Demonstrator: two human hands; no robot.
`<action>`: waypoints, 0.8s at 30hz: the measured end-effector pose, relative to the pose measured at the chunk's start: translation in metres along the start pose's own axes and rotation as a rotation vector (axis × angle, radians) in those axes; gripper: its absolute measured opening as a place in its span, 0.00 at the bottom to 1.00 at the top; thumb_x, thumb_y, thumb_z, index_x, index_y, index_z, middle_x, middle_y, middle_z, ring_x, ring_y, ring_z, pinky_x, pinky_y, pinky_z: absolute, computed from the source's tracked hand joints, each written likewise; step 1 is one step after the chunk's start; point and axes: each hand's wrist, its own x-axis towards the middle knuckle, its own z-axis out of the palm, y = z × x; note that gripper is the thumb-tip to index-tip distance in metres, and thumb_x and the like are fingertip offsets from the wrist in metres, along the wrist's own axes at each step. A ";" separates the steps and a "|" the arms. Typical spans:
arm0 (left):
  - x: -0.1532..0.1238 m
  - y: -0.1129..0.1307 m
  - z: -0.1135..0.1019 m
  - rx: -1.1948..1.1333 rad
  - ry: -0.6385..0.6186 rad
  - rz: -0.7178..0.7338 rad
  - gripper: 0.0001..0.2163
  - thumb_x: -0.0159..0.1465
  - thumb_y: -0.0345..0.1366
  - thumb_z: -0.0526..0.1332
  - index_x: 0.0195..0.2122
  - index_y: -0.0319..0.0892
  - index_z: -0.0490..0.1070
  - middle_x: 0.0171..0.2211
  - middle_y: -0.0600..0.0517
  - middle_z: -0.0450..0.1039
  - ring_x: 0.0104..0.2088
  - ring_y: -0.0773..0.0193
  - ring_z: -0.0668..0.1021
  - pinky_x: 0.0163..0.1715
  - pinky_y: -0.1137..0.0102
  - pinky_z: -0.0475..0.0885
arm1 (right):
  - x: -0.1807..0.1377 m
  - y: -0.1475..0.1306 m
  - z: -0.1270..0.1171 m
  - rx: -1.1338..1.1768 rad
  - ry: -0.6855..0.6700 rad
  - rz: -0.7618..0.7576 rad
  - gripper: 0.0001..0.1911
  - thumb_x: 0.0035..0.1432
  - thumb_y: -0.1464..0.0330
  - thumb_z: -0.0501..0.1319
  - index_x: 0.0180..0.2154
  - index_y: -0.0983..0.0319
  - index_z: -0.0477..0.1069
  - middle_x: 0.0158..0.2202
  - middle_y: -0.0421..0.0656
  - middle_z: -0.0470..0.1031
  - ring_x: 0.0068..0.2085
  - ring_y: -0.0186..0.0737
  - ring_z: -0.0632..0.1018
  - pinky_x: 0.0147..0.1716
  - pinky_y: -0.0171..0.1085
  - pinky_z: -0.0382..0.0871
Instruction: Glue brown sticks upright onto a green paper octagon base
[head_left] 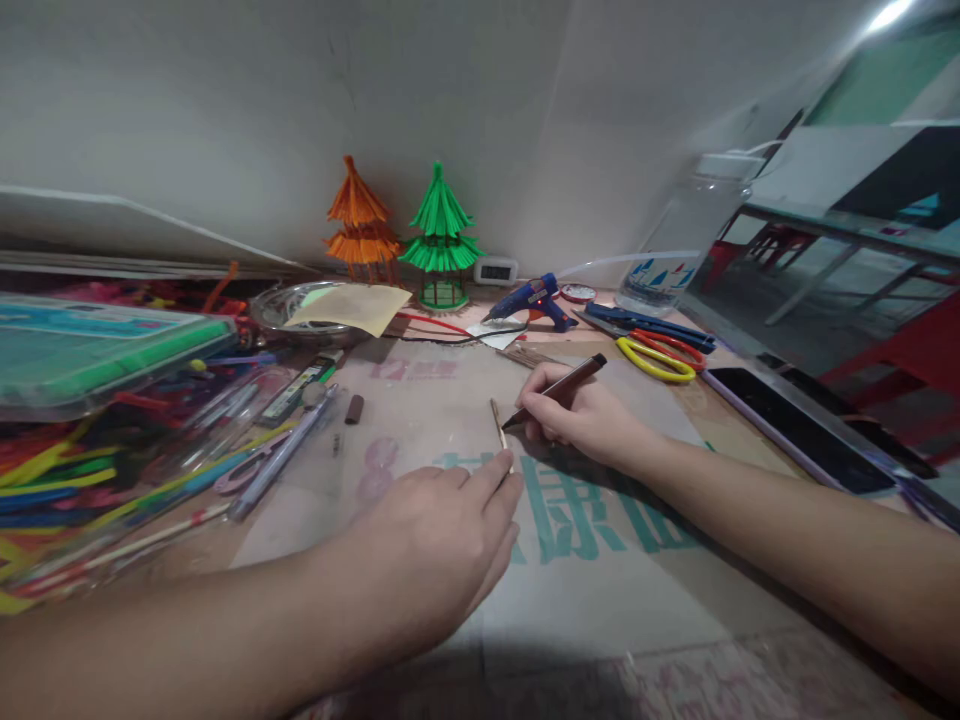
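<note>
My right hand (566, 410) grips a brown marker pen (566, 380), its uncapped tip pointing down and left. That tip touches or nearly touches a thin stick (498, 420), which is dark brown at the far end and pale closer to me. My left hand (442, 530) holds the near end of the stick under its closed fingers, low over the sheet; the thumb is hidden. A loose brown marker cap (354, 409) lies on the printed plastic sheet (465, 400) to the left.
Orange (360, 225) and green (441, 235) pagoda-like models stand by the wall. Nearby are a blue glue gun (536, 297), scissors (652, 355) and a clear bottle (675, 235). A phone (795, 430) lies right; a plastic case (97, 350) and craft strips crowd the left.
</note>
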 end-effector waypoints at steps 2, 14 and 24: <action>-0.001 0.000 0.000 0.007 0.004 0.006 0.17 0.72 0.34 0.51 0.54 0.33 0.74 0.55 0.38 0.77 0.38 0.54 0.83 0.30 0.62 0.77 | -0.001 -0.001 -0.001 0.015 -0.030 -0.007 0.09 0.59 0.63 0.61 0.31 0.60 0.66 0.19 0.36 0.71 0.19 0.29 0.67 0.17 0.29 0.58; -0.001 0.001 -0.002 -0.013 0.011 -0.012 0.18 0.72 0.34 0.50 0.55 0.33 0.73 0.55 0.38 0.77 0.39 0.53 0.83 0.31 0.61 0.78 | 0.000 0.001 0.000 0.025 -0.037 -0.019 0.08 0.60 0.64 0.60 0.31 0.60 0.66 0.20 0.37 0.72 0.20 0.30 0.69 0.18 0.30 0.59; -0.001 0.000 -0.001 0.002 0.030 0.008 0.17 0.72 0.34 0.51 0.55 0.33 0.73 0.55 0.38 0.77 0.43 0.53 0.83 0.33 0.62 0.77 | 0.000 0.003 0.000 -0.003 0.009 -0.039 0.08 0.62 0.64 0.59 0.33 0.60 0.66 0.21 0.36 0.72 0.19 0.28 0.67 0.16 0.29 0.59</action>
